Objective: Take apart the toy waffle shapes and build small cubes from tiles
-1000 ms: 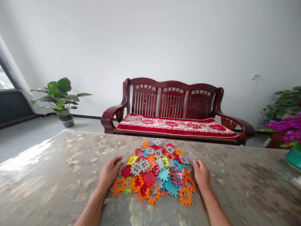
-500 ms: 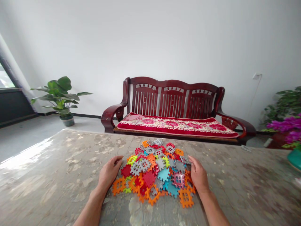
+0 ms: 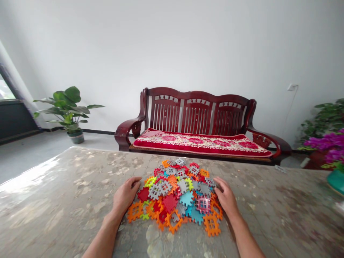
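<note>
A heap of flat plastic interlocking tiles (image 3: 178,195) in orange, red, grey, blue and yellow-green lies on the marbled table (image 3: 67,193). My left hand (image 3: 125,195) rests against the heap's left edge, fingers curved and apart, holding nothing. On the right edge of the heap lies my right hand (image 3: 227,199), its fingers curved against the tiles and holding nothing. Both forearms reach in from the bottom of the view.
Behind the table stands a dark red wooden bench (image 3: 199,122) with a red flowered cushion. A potted green plant (image 3: 68,111) is on the floor at the left. Purple flowers in a teal pot (image 3: 334,175) sit at the table's right edge.
My right hand has moved inward from beside the heap and let go of a grey tile, settling against the pile's right edge. The left hand has barely shifted.
</note>
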Available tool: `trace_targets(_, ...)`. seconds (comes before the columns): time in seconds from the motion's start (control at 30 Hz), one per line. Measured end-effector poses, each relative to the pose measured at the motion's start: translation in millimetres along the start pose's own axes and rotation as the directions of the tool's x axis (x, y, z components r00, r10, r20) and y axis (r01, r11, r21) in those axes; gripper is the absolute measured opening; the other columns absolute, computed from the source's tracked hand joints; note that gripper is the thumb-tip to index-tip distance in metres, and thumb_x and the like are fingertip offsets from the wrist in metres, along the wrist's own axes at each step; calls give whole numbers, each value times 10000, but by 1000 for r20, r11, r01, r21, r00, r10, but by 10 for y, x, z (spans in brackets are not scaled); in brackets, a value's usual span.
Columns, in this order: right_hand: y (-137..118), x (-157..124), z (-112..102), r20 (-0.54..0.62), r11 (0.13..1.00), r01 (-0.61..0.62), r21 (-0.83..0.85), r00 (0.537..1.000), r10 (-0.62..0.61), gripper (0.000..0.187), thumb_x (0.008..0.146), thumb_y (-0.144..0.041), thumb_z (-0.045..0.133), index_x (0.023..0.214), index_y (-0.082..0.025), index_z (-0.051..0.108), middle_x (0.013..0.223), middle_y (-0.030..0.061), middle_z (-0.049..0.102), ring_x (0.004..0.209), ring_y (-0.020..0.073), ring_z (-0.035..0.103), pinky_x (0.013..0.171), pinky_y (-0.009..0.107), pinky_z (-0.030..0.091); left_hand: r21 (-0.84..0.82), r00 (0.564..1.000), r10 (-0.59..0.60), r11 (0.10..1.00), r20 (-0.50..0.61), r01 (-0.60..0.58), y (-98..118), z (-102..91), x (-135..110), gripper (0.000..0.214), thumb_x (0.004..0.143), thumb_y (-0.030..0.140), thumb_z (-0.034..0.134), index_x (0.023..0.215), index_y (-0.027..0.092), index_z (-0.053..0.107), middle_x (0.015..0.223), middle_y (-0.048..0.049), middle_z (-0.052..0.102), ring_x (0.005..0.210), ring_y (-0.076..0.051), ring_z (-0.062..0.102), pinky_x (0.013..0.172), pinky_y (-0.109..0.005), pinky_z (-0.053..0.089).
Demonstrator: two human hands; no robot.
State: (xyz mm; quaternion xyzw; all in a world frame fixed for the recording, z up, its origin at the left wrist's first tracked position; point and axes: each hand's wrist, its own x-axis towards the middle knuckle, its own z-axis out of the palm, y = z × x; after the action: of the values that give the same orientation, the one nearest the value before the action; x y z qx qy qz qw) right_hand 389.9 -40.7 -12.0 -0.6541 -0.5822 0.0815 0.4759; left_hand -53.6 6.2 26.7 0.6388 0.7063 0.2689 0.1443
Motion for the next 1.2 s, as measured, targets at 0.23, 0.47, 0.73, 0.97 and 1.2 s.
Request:
trace_targets(0.23,-67,2,20,32,989,22,-148,999,-17,359,800,-304,489,1066,-262,726,1217,66,653,1170,243,576,1076,456,399,22,1000,3,1000,0,-3,22,-7,-7,311,862,371,470,1050,299,706,1117,-2,735,967,-207,679,757,-251,481)
trace_targets(0.47,-65,26,45,4,995,-26,-101,1000,26,264,766,-355,520,877,-259,739,1058,61,717,1035,249,639,995,449,458,14,999,32,999,0,-32,1,1,-1,305,864,365,469,1047,293,702,1118,-4,735,991,-204,675,796,-250,479)
trace_targets(0.73,-141,12,-42,-174,971,-229,74,955,238,441,765,-556,487,942,-207,691,959,97,741,904,279,671,820,397,516,6,1000,12,1000,-7,-12,9,-2,0,307,854,369,477,1040,300,712,1103,1,739,965,-205,679,772,-251,485)
trace_targets(0.97,-180,-7,-117,-263,907,-274,320,894,363,476,725,-538,555,975,-157,692,977,113,741,873,269,669,768,356,524,15,1000,9,1000,18,-9,16,-6,5,323,862,371,458,1057,291,703,1120,-7,729,994,-207,672,799,-260,477)
trace_targets(1.2,-241,-25,-120,-155,962,-231,148,955,253,431,740,-538,514,882,-187,720,952,104,729,900,275,654,828,387,499,23,1000,11,1000,10,-11,11,-7,7,318,855,366,466,1053,298,706,1121,-2,732,980,-206,674,767,-252,479)
